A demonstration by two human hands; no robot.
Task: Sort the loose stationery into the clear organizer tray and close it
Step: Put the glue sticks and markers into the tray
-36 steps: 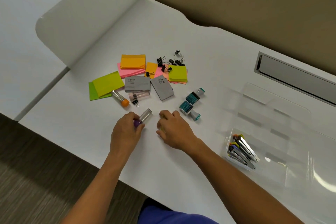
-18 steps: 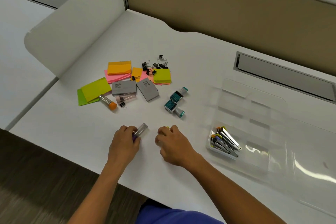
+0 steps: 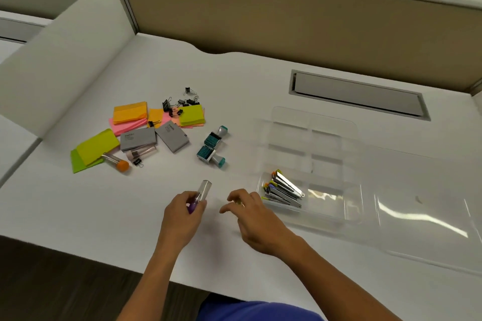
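My left hand (image 3: 182, 219) is shut on a clear tube with a purple cap (image 3: 204, 190), its clear end pointing up and away. My right hand (image 3: 255, 221) hovers just right of it with curled fingers; a yellowish bit shows under them, and I cannot tell if it is held. The clear organizer tray (image 3: 326, 138) lies open to the right, its lid (image 3: 422, 203) folded out flat. Several small staplers (image 3: 284, 191) sit in its near-left compartment. Loose on the desk: sticky notes (image 3: 130, 112), binder clips (image 3: 182, 104), grey boxes (image 3: 138, 138), teal stamps (image 3: 211, 148), an orange-capped tube (image 3: 116, 161).
A white divider panel (image 3: 65, 65) rises at the left of the desk. A grey cable slot (image 3: 357, 94) lies behind the tray. A tan partition wall (image 3: 287, 21) closes the back. The desk's front edge runs just below my wrists.
My left hand has lifted the purple-capped tube more upright. My right hand's fingers have loosened and shifted toward the tray. The camera has tilted up and left.
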